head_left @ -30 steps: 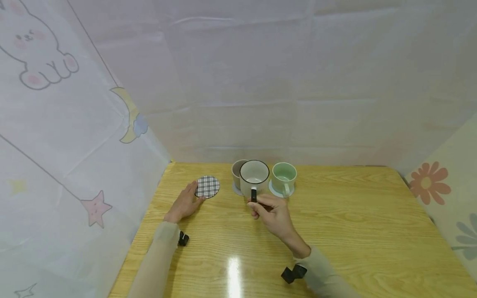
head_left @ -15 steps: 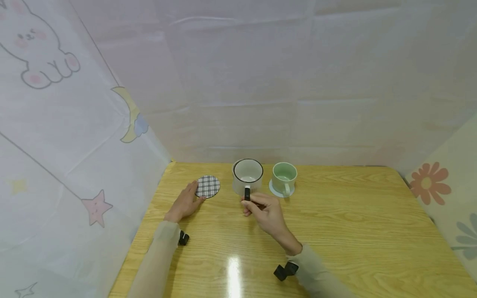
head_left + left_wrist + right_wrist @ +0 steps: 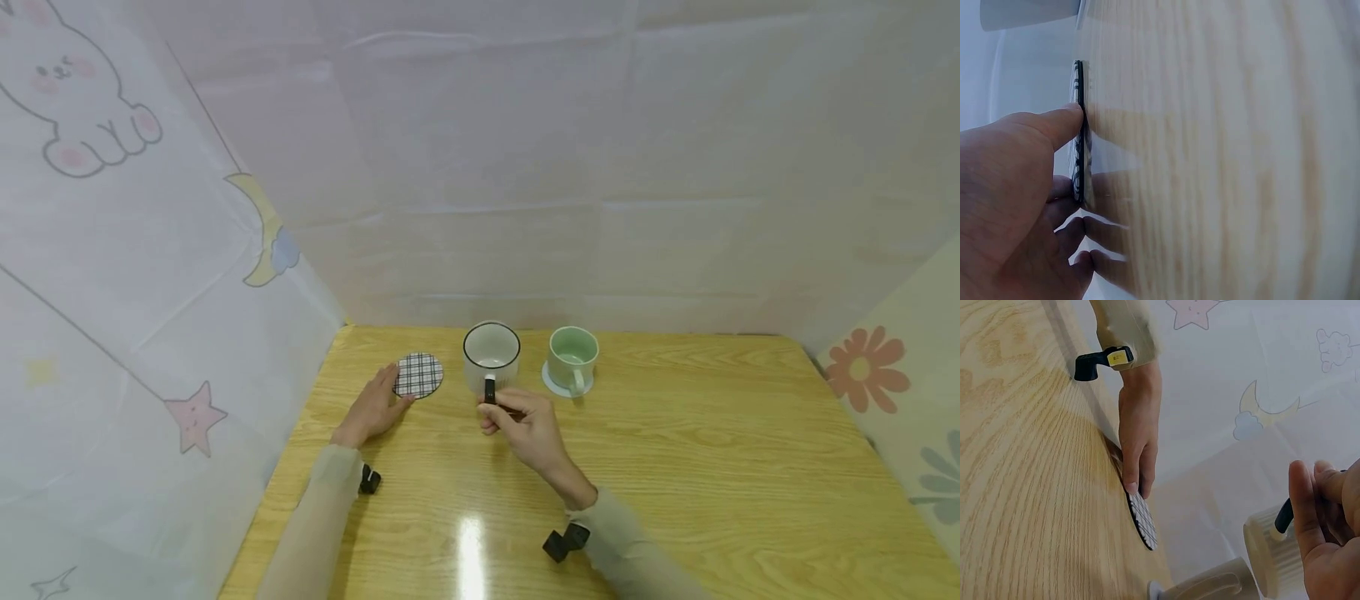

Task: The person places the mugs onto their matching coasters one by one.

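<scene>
My left hand (image 3: 371,408) rests at the near left edge of a round plaid coaster (image 3: 418,375) lying on the table. In the left wrist view, the thumb (image 3: 1063,122) and fingertips touch the coaster (image 3: 1077,137). With my right hand (image 3: 528,429), I pinch the black handle (image 3: 490,390) of a white ribbed mug (image 3: 492,354) with a dark rim. The right wrist view shows this mug (image 3: 1272,553) tilted in the frame, up off the table. A greyish-brown mug (image 3: 1213,584) stands behind it on a pale coaster (image 3: 1154,590), almost wholly hidden in the head view.
A light green mug (image 3: 573,354) stands on a pale blue coaster (image 3: 555,385), right of the held mug. Wood-grain table (image 3: 712,467) spreads right and in front. Printed cloth walls (image 3: 525,167) rise behind and on both sides.
My right hand has carried the white mug leftward, away from the green mug and across in front of the greyish-brown one, now covering it. My left hand and the plaid coaster have stayed put.
</scene>
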The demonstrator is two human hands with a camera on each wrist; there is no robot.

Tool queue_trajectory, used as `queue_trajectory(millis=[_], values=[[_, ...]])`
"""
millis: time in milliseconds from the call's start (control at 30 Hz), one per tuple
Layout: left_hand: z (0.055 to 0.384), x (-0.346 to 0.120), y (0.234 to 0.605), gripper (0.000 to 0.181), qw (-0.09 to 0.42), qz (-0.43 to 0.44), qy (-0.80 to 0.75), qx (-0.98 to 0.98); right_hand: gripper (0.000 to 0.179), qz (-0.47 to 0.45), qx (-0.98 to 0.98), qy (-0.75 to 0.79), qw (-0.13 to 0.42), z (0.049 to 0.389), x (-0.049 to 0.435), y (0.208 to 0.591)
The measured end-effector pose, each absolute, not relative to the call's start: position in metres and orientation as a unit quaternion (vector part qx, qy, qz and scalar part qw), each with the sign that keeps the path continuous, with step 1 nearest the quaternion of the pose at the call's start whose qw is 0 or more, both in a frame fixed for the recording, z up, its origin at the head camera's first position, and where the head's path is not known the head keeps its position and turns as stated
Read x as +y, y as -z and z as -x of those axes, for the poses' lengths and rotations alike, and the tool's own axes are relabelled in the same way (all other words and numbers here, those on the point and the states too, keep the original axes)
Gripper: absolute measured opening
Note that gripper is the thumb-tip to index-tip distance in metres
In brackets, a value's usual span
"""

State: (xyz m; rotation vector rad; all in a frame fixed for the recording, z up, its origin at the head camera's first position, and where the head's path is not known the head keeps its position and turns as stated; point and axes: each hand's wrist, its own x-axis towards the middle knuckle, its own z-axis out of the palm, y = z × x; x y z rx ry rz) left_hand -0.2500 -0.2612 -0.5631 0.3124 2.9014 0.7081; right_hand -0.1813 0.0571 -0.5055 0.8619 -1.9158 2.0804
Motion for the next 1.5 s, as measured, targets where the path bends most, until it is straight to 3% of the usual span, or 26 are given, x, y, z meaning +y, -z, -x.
queue_trajectory(millis=[500,767,1167,1500], values=[[0.249,-0.261,0.561,0.079,0.068,-0.101,-0.237,0.964,0.009,-0.294,-0.665,-0.68,0.098,0.185,0.043,0.504],[0.249,-0.262,0.561,0.078,0.066,-0.101,-0.235,0.964,0.012,-0.267,-0.677,-0.684,0.06,0.189,0.036,0.5],[0.248,-0.26,0.561,0.078,0.071,-0.096,-0.238,0.964,0.011,-0.276,-0.675,-0.681,0.066,0.192,0.028,0.499],[0.251,-0.261,0.565,0.079,0.062,-0.099,-0.233,0.965,0.014,-0.258,-0.683,-0.683,0.037,0.194,0.019,0.494]])
